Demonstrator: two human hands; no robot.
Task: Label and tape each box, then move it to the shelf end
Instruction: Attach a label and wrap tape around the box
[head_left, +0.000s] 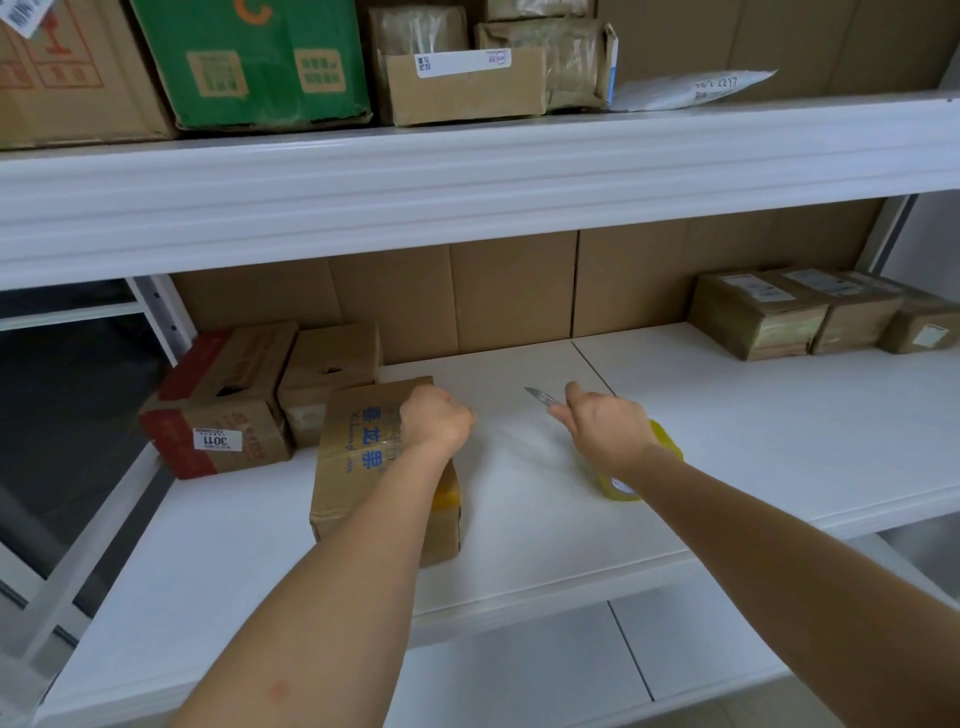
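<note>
On the white shelf (727, 415), our left hand (435, 420) lies curled on the near box (358, 467), pinning clear tape; right of the box, our right hand (605, 431) grips a knife (541, 397) and the tape roll (660, 457). We judge taping unfinished; the box must then join the three taped boxes (810, 314) far right of it

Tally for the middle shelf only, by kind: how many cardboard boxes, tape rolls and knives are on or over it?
Cardboard boxes: 6, namely the box under the left hand, three on the right, two at the left
Tape rolls: 1
Knives: 1, held in the right hand
Total: 8
</note>
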